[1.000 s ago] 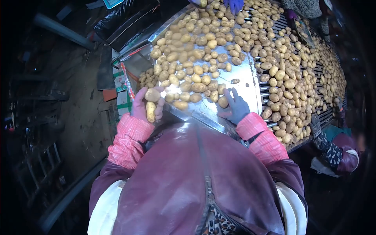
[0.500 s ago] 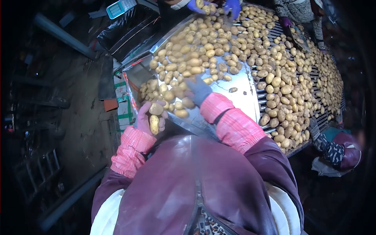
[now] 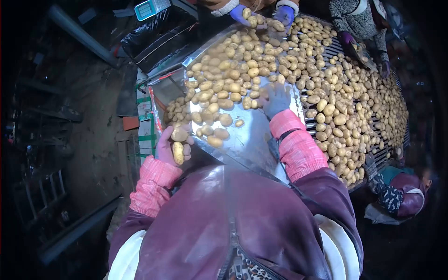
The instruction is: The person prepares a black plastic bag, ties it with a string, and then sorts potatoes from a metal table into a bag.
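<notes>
My left hand [image 3: 164,148], in a pinkish-purple glove, is closed around two potatoes [image 3: 178,153] at the near left corner of the metal tray. My right hand [image 3: 278,101], in a grey-blue glove, lies over the shiny metal tray [image 3: 252,140] with its fingers stretched out against the edge of the potato pile [image 3: 233,74]. Its fingertips are slightly blurred and partly hidden among the potatoes. Between my hands, a few loose potatoes [image 3: 214,141] rest on the bare metal.
Right of the tray, many potatoes cover a slatted rack [image 3: 310,113]. Across from me, a person's purple-gloved hands [image 3: 285,17] hold potatoes. Other people stand at the far right and near right. At the left, potatoes fill a chute [image 3: 176,111]; a blue-framed scale display [image 3: 145,9] stands behind.
My right hand has moved right and slightly away from me across the tray, from the near potatoes to the pile's right edge. My left hand still holds its potatoes.
</notes>
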`<state>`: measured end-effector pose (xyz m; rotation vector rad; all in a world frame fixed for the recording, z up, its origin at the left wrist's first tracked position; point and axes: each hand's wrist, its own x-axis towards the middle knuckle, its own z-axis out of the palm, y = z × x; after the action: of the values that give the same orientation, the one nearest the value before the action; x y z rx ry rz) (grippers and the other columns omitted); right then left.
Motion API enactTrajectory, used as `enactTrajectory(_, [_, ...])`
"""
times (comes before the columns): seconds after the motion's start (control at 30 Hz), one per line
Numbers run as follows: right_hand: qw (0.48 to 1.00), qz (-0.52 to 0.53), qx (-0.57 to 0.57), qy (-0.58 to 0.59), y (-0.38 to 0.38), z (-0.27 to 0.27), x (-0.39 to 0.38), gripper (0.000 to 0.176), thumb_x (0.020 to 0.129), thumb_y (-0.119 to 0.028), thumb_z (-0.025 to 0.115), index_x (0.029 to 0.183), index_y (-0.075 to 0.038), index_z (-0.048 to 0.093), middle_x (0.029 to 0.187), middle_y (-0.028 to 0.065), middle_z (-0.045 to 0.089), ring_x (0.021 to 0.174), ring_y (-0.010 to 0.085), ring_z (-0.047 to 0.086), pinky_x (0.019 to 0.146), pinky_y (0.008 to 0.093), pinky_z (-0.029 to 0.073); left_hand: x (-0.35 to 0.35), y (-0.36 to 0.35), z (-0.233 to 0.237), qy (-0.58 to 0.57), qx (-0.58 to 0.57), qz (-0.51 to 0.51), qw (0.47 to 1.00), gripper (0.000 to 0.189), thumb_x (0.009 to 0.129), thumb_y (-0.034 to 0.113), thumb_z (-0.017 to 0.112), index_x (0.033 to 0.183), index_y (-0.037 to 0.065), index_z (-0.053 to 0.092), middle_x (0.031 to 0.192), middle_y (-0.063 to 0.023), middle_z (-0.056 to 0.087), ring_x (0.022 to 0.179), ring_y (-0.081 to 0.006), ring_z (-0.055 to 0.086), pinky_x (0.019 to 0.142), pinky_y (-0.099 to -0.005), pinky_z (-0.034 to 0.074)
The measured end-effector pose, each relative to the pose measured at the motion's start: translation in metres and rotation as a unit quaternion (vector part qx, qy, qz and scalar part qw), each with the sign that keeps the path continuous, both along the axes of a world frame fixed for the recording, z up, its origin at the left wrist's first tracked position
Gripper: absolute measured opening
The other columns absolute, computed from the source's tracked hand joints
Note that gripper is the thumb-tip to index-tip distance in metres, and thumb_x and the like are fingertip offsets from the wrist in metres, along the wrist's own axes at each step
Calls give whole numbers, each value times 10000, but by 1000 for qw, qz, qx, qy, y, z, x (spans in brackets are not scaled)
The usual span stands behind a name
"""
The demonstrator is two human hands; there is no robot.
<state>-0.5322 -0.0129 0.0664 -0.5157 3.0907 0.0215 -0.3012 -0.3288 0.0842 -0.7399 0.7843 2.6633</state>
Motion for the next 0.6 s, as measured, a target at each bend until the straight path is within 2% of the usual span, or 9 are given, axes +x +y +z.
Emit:
enactTrajectory(0.07, [971, 75, -100, 203, 19, -55, 5, 438, 767, -446, 674, 1082, -145, 637, 1233, 130, 556, 1162, 320, 525, 986, 489, 368, -2, 2, 2, -6, -9, 9, 1000, 568, 932, 513, 479, 1226, 38, 583, 848, -113, 653, 545, -181, 557, 429, -285, 397])
enactTrajectory(0.17, [971, 60, -136, 187, 26, -70, -4, 429, 768, -458, 676, 1063, -148, 653, 1330, 139, 520, 1199, 327, 507, 1022, 492, 353, -9, 11, 11, -13, -33, -6, 999, 551, 935, 498, 477, 1212, 34, 586, 838, -128, 657, 543, -193, 571, 434, -302, 430])
enactTrajectory(0.27, [977, 56, -120, 168, 32, -66, -8, 437, 754, -440, 703, 1068, -140, 652, 1363, 136, 506, 1224, 335, 492, 1061, 491, 325, -13, 14, 18, -6, -10, -17, 1000, 536, 937, 485, 474, 1202, 33, 586, 828, -137, 659, 534, -198, 578, 441, -312, 451])
enactTrajectory(0.37, [984, -8, -142, 105, 27, -35, 4, 361, 765, -350, 741, 997, -93, 636, 1273, 156, 535, 1198, 355, 500, 991, 505, 390, -18, 18, 19, 2, -41, -33, 999, 561, 930, 512, 470, 1207, 37, 583, 818, -113, 643, 520, -186, 562, 422, -292, 432])
enactTrajectory(0.47, [965, -3, -255, 68, 33, -15, 20, 327, 765, -223, 757, 1001, -70, 589, 1103, 129, 596, 998, 307, 600, 830, 426, 504, -23, 19, 18, 26, -43, -75, 996, 554, 937, 497, 465, 1204, 26, 579, 846, -125, 640, 525, -182, 563, 421, -292, 439])
enactTrajectory(0.5, [922, -60, -383, -6, 36, -8, 29, 330, 770, -190, 751, 1021, -63, 579, 1070, 119, 601, 945, 276, 610, 769, 385, 511, -26, 21, 20, 15, -35, -81, 996, 543, 942, 484, 468, 1207, 22, 576, 866, -129, 640, 532, -181, 566, 427, -295, 446])
enactTrajectory(0.53, [854, -118, -501, -77, 40, 2, 43, 336, 774, -157, 746, 1041, -57, 568, 1038, 110, 605, 892, 245, 619, 707, 344, 518, -29, 24, 25, 2, -28, -88, 996, 532, 947, 470, 472, 1210, 19, 572, 886, -133, 639, 539, -181, 568, 434, -298, 453])
enactTrajectory(0.57, [762, -174, -608, -142, 45, 13, 58, 344, 779, -124, 740, 1060, -50, 557, 1005, 100, 609, 838, 214, 628, 646, 303, 525, -31, 28, 30, -11, -20, -98, 995, 521, 952, 457, 475, 1212, 15, 569, 906, -138, 639, 546, -180, 571, 440, -300, 459])
enactTrajectory(0.6, [693, -135, -700, -109, 49, 25, 74, 365, 780, -72, 740, 1106, -43, 580, 905, 63, 613, 680, 144, 609, 565, 266, 489, -33, 33, 34, -18, -29, -111, 993, 508, 956, 443, 482, 1217, 15, 566, 920, -140, 637, 555, -180, 574, 447, -301, 465])
